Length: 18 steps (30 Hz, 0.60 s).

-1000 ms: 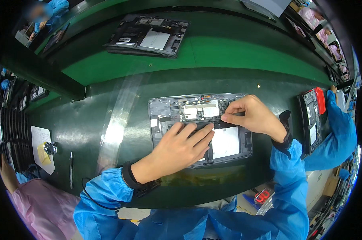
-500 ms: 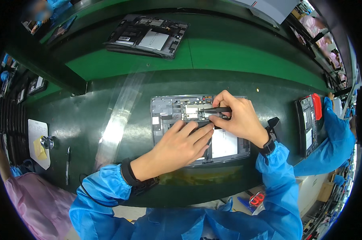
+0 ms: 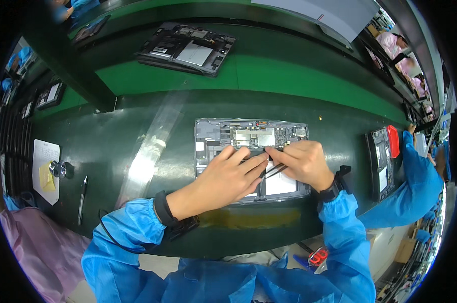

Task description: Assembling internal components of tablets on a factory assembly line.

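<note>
An opened tablet (image 3: 202, 164) with its inside exposed lies flat on the workbench before me. Its circuit board (image 3: 265, 135) runs along the far side, and a white-labelled battery (image 3: 284, 186) shows at the near right. Across the middle of the tablet rests my left hand (image 3: 231, 174), fingers stretched out, with fingertips just below the circuit board. My right hand (image 3: 304, 164) is closed around dark, thin tweezers (image 3: 275, 171), whose two arms point down and left over the battery. Its thumb and index finger reach the board's lower edge beside the left fingertips; anything between them is hidden.
Stacked opened tablets (image 3: 188, 50) sit on the far green ledge. To the left are a clear plastic strip (image 3: 146, 156), a pen (image 3: 82, 199) and a white card (image 3: 49, 192). A co-worker's blue sleeve (image 3: 392, 199) lies near another opened tablet (image 3: 380, 161) at right.
My right hand has moved nearer to me, off the middle of the board to its lower edge. The tweezers have swung to point down-left. My left hand stays on the tablet.
</note>
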Available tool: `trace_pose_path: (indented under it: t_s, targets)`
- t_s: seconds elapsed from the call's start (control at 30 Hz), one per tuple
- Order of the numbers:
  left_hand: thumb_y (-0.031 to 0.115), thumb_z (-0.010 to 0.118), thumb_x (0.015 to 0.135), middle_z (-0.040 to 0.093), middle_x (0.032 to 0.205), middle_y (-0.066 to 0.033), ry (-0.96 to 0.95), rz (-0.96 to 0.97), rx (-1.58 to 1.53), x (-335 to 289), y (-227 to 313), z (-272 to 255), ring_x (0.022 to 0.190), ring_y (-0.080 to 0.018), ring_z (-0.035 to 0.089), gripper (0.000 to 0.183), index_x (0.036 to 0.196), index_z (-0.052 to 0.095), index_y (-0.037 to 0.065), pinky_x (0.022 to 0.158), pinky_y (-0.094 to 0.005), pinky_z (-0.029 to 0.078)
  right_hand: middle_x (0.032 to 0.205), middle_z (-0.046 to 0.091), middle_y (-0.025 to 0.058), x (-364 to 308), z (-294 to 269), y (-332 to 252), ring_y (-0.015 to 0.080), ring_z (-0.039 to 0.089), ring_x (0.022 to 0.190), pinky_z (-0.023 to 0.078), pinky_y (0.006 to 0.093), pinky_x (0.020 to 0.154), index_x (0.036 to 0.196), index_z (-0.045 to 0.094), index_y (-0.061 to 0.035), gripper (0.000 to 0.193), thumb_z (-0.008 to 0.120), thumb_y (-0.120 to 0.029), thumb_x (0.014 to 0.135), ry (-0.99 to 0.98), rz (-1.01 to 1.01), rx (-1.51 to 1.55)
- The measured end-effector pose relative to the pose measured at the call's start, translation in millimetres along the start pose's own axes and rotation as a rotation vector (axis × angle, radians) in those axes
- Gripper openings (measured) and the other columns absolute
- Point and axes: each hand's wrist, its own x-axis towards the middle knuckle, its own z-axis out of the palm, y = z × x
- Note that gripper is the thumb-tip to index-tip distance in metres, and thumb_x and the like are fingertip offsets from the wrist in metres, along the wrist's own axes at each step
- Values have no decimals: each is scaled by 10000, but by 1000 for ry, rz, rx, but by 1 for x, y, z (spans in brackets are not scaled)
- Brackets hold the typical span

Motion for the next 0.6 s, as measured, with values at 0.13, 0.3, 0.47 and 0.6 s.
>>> trace_pose_path:
  t_s: [0.13,0.3,0.47,0.6]
  targets:
    - [244,776,882,678,1271,3,-15,6,-4,0,-1,2,1011,-215,544,437,1267,732,41,854,-361,458,703,533,-19,-4,4,-1,169,603,618,505,332,552,1229,750,-119,582,797,-105,650,-48,20,6]
    - [246,774,882,685,1236,6,-17,5,0,-1,-1,1,995,-218,546,430,1257,741,36,859,-363,462,704,524,-17,-3,4,-3,172,594,611,510,334,558,1280,723,-115,655,787,-108,628,-83,0,-12]
    - [247,774,879,701,1193,6,6,5,3,-1,0,2,993,-211,553,421,1243,749,37,867,-359,469,714,540,-20,-4,3,-4,166,607,628,517,334,567,1274,718,-102,649,785,-125,629,-102,-14,-66]
    - [246,775,877,702,1200,4,4,2,17,-1,0,1,998,-210,557,423,1241,748,32,878,-361,474,724,550,-20,-3,4,-4,161,617,640,518,332,566,1254,723,-93,622,780,-143,636,-90,-26,-63]
